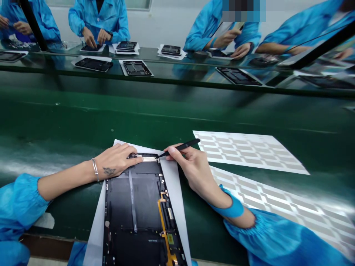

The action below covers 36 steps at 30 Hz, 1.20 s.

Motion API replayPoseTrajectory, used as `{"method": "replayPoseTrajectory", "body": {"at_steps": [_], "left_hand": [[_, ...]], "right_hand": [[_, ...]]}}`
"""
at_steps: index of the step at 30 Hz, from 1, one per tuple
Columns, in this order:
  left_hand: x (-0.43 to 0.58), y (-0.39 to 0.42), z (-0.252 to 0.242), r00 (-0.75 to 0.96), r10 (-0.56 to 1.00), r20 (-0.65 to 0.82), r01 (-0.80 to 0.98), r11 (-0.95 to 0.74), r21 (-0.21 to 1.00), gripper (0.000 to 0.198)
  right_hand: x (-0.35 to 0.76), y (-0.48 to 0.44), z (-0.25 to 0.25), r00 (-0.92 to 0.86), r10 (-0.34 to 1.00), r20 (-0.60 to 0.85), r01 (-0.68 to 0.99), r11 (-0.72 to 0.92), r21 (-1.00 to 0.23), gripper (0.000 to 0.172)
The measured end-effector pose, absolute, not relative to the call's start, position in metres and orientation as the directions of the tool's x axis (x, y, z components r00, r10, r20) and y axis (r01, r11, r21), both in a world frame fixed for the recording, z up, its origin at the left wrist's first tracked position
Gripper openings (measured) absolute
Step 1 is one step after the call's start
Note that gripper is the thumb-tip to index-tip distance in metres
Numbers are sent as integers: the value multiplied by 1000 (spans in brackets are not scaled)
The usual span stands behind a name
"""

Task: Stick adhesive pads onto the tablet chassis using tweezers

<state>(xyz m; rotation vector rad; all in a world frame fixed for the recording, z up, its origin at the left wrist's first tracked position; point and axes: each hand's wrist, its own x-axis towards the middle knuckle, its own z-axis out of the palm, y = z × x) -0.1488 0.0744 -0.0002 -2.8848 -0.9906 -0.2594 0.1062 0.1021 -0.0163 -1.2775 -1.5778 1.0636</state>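
Observation:
A black tablet housing [133,218] lies open on a white sheet of paper [172,184], with an orange flex cable [164,225] and a thin grey strip [132,199] on its inner face. My left hand [115,160] rests flat across the housing's top edge, fingertips on a narrow white strip [149,159]. In my right hand [194,168] I hold black tweezers [181,147], their tips reaching that same top edge by the strip's right end. The contact point under the tips is too small to make out.
Two white sheets of die-cut labels [249,151] lie to the right on the green conveyor belt [166,114]. Beyond the belt, a glass-topped partition [166,72] carries other tablet housings [135,68], and several people in blue smocks [100,22] work across from me.

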Motion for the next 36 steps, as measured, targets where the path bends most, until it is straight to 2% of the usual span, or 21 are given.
{"method": "replayPoseTrajectory", "body": {"at_steps": [6, 10, 14, 19, 22, 25, 28, 33, 36], "left_hand": [[-151, 73, 1, 778, 612, 142, 622, -782, -35, 34], [-146, 75, 11, 775, 630, 53, 632, -771, -73, 35], [-126, 81, 25, 738, 667, -97, 649, -743, -165, 44], [-109, 85, 30, 730, 672, -125, 646, -738, -194, 47], [-121, 82, 20, 742, 669, -43, 661, -741, -116, 44], [-143, 77, 10, 762, 639, 106, 635, -769, 71, 34], [-159, 73, 5, 757, 606, 244, 564, -795, 223, 34], [-159, 74, 5, 755, 600, 263, 528, -795, 298, 33], [-157, 74, 4, 756, 595, 273, 526, -801, 287, 32]], "right_hand": [[107, 102, -17, -169, 971, 170, 370, 222, -902, 38], [108, 103, -12, -70, 957, 281, 422, 283, -861, 41], [103, 107, -2, 28, 949, 313, 350, 284, -893, 43], [94, 107, 6, -68, 951, 301, 279, 308, -909, 39], [92, 105, 3, -165, 947, 276, 244, 310, -919, 37], [92, 103, -3, -313, 931, 189, 253, 273, -928, 41], [92, 102, -6, -417, 898, 138, 288, 274, -917, 46], [92, 101, -3, -449, 881, 149, 327, 318, -890, 46], [94, 101, -4, -462, 871, 165, 328, 341, -881, 42]]}}
